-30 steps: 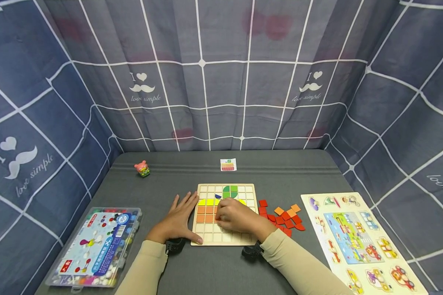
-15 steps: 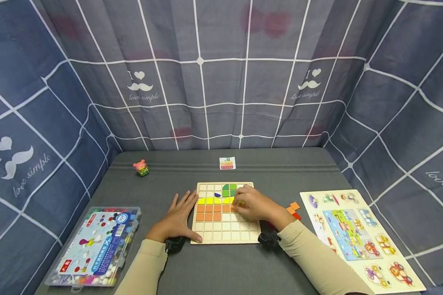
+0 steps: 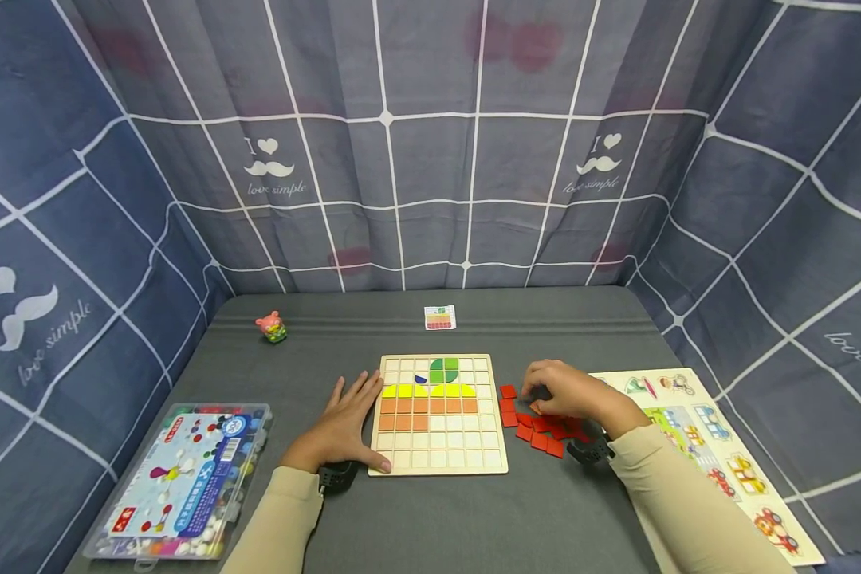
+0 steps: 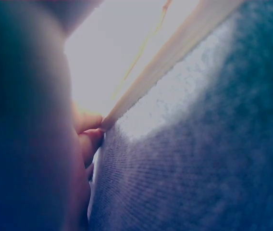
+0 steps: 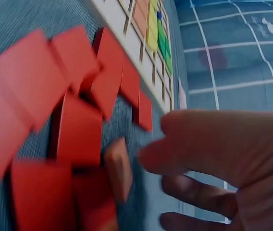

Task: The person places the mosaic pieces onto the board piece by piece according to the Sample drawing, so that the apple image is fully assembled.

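A wooden grid board (image 3: 466, 458) lies in the middle of the table. It bears orange tiles (image 3: 404, 413) in two rows, a row of yellow pieces (image 3: 402, 391), green pieces (image 3: 443, 370) and a small blue piece (image 3: 420, 379). My left hand (image 3: 344, 426) rests along the board's left edge, fingers spread, thumb at the near corner. Right of the board, my right hand (image 3: 574, 396) hovers over a pile of red tiles (image 3: 538, 439). In the right wrist view an orange tile (image 5: 119, 169) leans beside the red ones, just apart from the fingertips.
A small picture card (image 3: 440, 317) lies behind the board. A pink-headed figurine (image 3: 272, 327) stands at the back left. At the left is a clear plastic box (image 3: 179, 478) of coloured parts; at the right, partly under my right forearm, a picture puzzle board (image 3: 746, 470).
My right hand has gone from the grid board rightward to the red tiles. The upper orange row now shows further tiles toward the right. My left hand stays at the board's edge.
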A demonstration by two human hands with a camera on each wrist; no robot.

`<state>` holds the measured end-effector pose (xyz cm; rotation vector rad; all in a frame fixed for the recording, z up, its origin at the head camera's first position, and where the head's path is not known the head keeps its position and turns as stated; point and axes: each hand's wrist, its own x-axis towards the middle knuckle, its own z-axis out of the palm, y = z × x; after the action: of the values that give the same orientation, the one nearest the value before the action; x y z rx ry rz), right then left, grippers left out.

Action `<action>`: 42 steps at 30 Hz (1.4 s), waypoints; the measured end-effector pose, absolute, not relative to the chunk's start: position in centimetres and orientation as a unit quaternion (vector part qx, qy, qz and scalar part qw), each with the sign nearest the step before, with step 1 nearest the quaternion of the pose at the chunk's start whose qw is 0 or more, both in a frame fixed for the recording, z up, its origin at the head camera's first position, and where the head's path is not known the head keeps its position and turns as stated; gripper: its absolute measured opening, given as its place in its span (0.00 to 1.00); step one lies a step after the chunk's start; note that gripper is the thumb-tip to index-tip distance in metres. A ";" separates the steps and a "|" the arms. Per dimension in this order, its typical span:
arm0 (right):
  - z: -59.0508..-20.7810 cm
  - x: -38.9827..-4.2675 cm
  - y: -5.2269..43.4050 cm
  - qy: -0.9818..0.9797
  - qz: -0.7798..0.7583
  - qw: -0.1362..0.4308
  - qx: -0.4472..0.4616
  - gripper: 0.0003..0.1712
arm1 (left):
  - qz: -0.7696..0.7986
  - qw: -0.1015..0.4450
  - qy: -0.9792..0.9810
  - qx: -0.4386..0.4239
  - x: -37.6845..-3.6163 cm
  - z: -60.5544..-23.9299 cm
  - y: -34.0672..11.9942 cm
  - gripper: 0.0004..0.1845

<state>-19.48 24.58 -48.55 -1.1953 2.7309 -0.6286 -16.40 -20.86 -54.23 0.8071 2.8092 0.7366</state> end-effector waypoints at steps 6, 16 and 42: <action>-49.3 -19.2 25.9 0.884 -0.236 0.066 -0.397 0.10 | 0.239 0.064 0.930 0.271 -16.4 -54.1 -21.0 0.84; -50.4 -19.4 26.0 0.878 -0.246 0.040 -0.410 0.09 | 0.244 0.063 0.931 0.266 -16.2 -54.1 -20.8 0.84; -51.1 -18.4 18.9 0.852 -0.256 -0.078 -0.449 0.06 | 0.234 0.063 0.935 0.261 -16.4 -54.2 -20.7 0.85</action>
<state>-18.35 18.93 -51.10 -1.4862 2.8193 -0.8452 -16.37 -20.68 -54.16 0.7873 2.8236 0.7059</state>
